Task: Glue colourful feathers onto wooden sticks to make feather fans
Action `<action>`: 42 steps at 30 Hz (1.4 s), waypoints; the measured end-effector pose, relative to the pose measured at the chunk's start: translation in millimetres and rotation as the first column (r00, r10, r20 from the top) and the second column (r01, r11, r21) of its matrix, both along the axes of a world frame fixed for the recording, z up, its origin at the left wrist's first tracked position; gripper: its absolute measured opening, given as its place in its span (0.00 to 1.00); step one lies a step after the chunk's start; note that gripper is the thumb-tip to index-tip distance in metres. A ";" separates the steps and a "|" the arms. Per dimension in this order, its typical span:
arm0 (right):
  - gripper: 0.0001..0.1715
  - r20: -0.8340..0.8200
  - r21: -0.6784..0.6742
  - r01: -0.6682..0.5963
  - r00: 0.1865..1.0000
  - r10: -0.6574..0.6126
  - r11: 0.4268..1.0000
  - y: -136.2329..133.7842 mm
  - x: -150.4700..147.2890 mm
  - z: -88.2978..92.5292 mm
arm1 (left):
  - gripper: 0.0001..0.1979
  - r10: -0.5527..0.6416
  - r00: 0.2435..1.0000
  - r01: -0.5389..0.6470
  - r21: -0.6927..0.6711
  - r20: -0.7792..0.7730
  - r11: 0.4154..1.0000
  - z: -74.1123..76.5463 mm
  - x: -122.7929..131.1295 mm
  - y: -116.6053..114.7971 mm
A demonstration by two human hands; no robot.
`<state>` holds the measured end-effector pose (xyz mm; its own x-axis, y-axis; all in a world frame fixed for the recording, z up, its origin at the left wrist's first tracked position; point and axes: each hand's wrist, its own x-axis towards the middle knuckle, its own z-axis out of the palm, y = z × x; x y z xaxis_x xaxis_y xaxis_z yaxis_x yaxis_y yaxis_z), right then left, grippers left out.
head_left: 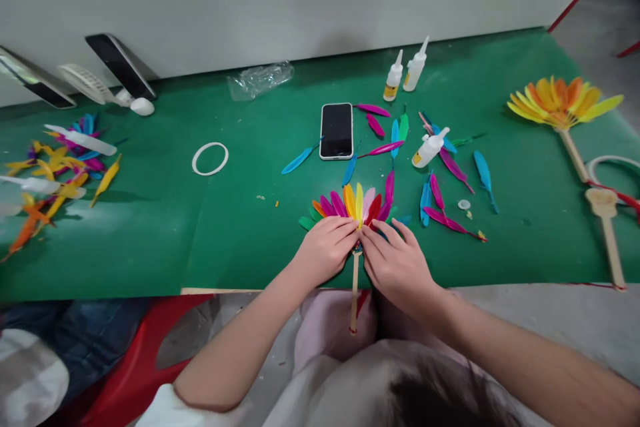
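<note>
Left hand [326, 248] and right hand [399, 260], fingers half-curled, hold the multicoloured feather fan [359, 200] at the front of the worktop [240, 240]; it looks light and easily creased, best gripped by its stiffer-looking wooden handle [355, 283]

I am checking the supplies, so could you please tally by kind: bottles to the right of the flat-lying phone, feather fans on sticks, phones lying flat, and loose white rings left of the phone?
Bottles: 3
Feather fans: 2
Flat-lying phone: 1
Loose white ring: 1
Total: 7
</note>
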<state>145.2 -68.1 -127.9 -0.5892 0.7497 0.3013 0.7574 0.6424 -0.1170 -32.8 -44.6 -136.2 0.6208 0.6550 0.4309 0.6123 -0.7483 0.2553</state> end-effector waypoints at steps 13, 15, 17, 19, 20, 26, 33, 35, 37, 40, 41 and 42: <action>0.14 -0.385 -0.345 0.176 0.870 -0.310 0.922 46.9 32.4 20.0 | 0.11 0.119 0.989 -0.115 -0.048 0.086 0.992 3.1 7.3 -7.9; 0.14 -0.358 -0.438 0.188 0.860 -0.363 0.879 65.2 40.4 21.2 | 0.10 0.134 0.987 -0.131 -0.037 0.094 0.991 2.6 8.3 -9.7; 0.14 -0.341 -0.512 0.158 0.865 -0.368 0.844 80.9 44.5 20.5 | 0.09 0.158 0.982 -0.157 -0.020 0.107 0.987 1.3 8.2 -11.9; 0.13 -0.324 -0.576 0.104 0.882 -0.343 0.811 92.9 44.3 19.1 | 0.08 0.182 0.976 -0.184 -0.002 0.120 0.983 -0.4 7.4 -14.2; 0.13 -0.314 -0.603 0.074 0.893 -0.322 0.794 97.6 42.9 18.4 | 0.08 0.189 0.974 -0.191 0.004 0.123 0.982 -1.3 7.0 -15.1; 0.14 -0.231 -0.697 -0.030 0.955 -0.185 0.717 112.3 30.9 17.4 | 0.10 0.158 0.983 -0.160 0.011 0.094 0.987 -3.4 7.9 -15.9; 0.16 -0.184 -0.713 -0.052 0.976 -0.115 0.699 111.4 27.3 13.4 | 0.10 0.082 0.996 -0.081 -0.009 0.041 0.997 1.0 9.8 -15.8; 0.17 -0.172 -0.705 -0.041 0.978 -0.115 0.708 110.7 26.5 12.8 | 0.11 0.076 0.996 -0.075 -0.017 0.048 0.997 1.0 9.7 -16.4; 0.17 -0.159 -0.698 -0.032 0.981 -0.111 0.715 110.3 25.5 12.5 | 0.11 0.076 0.995 -0.075 -0.023 0.058 0.997 0.3 9.6 -16.8; 0.18 -0.141 -0.684 -0.020 0.984 -0.106 0.729 109.8 23.7 11.9 | 0.11 0.073 0.995 -0.071 -0.030 0.062 0.997 -1.2 9.5 -17.0; 0.18 -0.136 -0.679 -0.015 0.985 -0.106 0.734 109.6 23.1 11.6 | 0.11 0.071 0.996 -0.069 -0.031 0.060 0.997 -1.6 9.4 -17.0; 0.18 -0.131 -0.675 -0.008 0.985 -0.109 0.738 109.4 22.6 11.4 | 0.11 0.069 0.996 -0.067 -0.031 0.058 0.997 -2.0 9.4 -17.0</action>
<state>167.8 41.3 -116.5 -0.5355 0.8181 -0.2095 0.7211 0.3138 -0.6177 -23.5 -61.6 -138.2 0.5485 0.7073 0.4459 0.6447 -0.6974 0.3131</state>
